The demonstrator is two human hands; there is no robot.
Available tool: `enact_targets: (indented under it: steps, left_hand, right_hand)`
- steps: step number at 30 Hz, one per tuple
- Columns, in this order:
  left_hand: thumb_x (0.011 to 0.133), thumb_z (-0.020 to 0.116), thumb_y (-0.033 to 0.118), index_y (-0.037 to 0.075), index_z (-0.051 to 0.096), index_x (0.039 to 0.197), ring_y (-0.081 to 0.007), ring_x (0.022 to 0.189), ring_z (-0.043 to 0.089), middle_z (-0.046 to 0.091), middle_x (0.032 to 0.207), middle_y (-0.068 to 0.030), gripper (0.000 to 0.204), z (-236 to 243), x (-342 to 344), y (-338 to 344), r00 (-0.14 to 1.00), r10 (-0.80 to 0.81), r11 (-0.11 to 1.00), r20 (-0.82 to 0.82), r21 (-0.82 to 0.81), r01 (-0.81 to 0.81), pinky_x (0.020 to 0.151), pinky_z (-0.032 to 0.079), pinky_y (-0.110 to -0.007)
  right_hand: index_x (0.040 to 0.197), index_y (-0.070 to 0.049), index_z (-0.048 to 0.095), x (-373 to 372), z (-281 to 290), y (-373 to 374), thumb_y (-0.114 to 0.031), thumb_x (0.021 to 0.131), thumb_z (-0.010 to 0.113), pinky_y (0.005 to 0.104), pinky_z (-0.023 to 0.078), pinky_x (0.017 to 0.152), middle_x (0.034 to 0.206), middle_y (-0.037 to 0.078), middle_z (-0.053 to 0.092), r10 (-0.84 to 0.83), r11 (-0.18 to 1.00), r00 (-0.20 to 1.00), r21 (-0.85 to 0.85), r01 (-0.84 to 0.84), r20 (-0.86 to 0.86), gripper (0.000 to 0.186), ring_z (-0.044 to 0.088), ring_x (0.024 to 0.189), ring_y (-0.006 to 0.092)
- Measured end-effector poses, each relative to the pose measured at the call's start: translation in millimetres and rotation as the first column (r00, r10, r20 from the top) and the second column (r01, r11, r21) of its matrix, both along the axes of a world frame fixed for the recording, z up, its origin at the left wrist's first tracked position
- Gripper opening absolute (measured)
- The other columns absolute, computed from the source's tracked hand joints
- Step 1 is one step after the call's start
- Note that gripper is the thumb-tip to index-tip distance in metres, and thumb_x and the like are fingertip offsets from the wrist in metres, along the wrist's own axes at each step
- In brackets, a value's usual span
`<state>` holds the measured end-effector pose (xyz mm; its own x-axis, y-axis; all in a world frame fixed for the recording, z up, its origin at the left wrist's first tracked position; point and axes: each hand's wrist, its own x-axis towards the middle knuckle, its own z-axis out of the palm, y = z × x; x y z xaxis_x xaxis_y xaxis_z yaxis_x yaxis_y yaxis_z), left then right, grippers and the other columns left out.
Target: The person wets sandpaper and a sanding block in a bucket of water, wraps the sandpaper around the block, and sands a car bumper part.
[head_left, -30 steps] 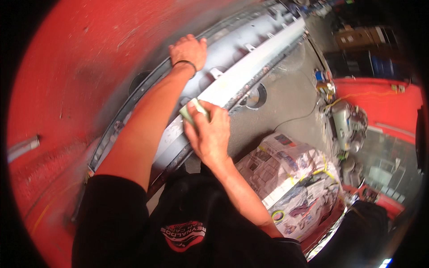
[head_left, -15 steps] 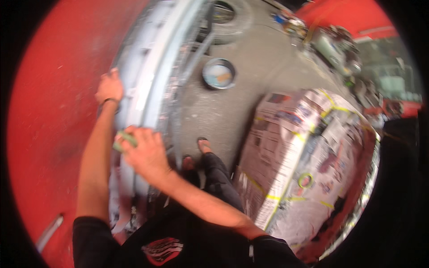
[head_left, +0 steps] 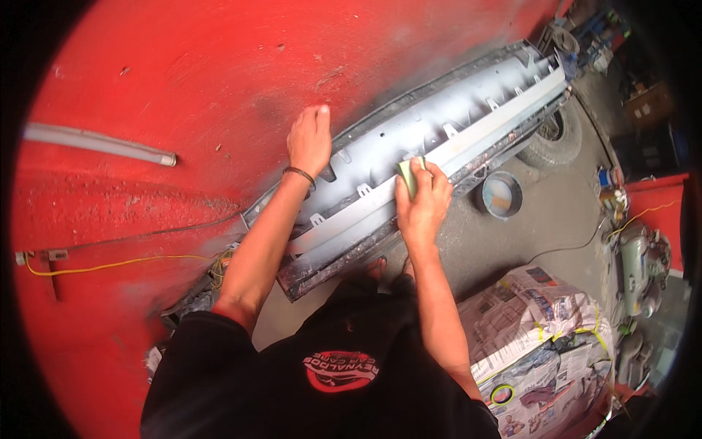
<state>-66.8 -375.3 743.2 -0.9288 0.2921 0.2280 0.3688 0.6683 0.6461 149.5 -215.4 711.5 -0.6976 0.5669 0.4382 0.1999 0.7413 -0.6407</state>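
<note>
A long car bumper [head_left: 431, 132] coated in pale grey lies slanting in front of me, with several tabs along its ledge. My right hand [head_left: 424, 201] grips a small green sanding pad [head_left: 411, 179] between thumb and fingers, at the ledge near the bumper's middle. To its left, my left hand [head_left: 310, 143] is by the bumper's wall-side edge, its back toward me. Its fingers point toward the red wall [head_left: 219, 95] and are mostly hidden, so I cannot tell whether they touch anything.
A dark tub [head_left: 500, 195] of cloudy liquid stands on the floor beyond the bumper, near a tire [head_left: 556, 143]. At lower right is a large newspaper-covered form [head_left: 541, 322] with a yellow-green tape roll [head_left: 502, 395] on it. A tube lamp [head_left: 102, 143] and yellow cord [head_left: 124, 268] are at the wall.
My view has turned, so the bumper now runs diagonally across it. My hands are farther apart, and the green sanding pad stays in my right hand.
</note>
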Motion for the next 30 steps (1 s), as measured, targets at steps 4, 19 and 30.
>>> enact_targets:
  steps: [4, 19, 30]
  left_hand:
    - [0.118, 0.039, 0.054, 0.004, 0.07, 0.136, -0.0433, 0.139, 0.063, 0.07, 0.144, -0.0225, 0.061, -23, 23, 1, 0.997, 0.055, 0.97, 0.062, -0.242, -0.039, 0.119, 0.045, -0.061]
    - [0.114, 0.04, 0.066, 0.006, 0.064, 0.143, -0.0401, 0.144, 0.058, 0.067, 0.148, -0.0217, 0.071, -73, 19, 44, 0.973, 0.199, 0.802, 0.113, -0.589, -0.096, 0.12, 0.037, -0.066]
    - [0.114, 0.044, 0.065, 0.003, 0.068, 0.134, -0.0409, 0.139, 0.063, 0.071, 0.144, -0.0212, 0.069, -80, 11, 37, 0.979, 0.203, 0.777, 0.032, -0.614, -0.141, 0.115, 0.041, -0.066]
  right_hand:
    - [0.142, -0.014, 0.072, 0, -4, -5, -0.021, 0.097, 0.085, 0.0562, 0.048, 0.109, 0.142, 0.017, 0.065, 0.01, 0.999, 0.999, 0.052, -0.008, -0.044, 0.048, 0.06, 0.127, 0.0415]
    - [0.14, -0.01, 0.071, -25, 12, 151, -0.025, 0.097, 0.08, 0.0542, 0.054, 0.097, 0.125, 0.021, 0.071, 0.05, 0.958, 0.994, 0.275, -0.076, 0.1, 0.047, 0.065, 0.108, 0.0459]
    - [0.131, -0.013, 0.074, -23, 8, 188, -0.018, 0.092, 0.081, 0.0566, 0.053, 0.091, 0.12, 0.019, 0.073, 0.205, 0.935, 0.972, 0.272, -0.229, 0.113, 0.041, 0.067, 0.104, 0.0382]
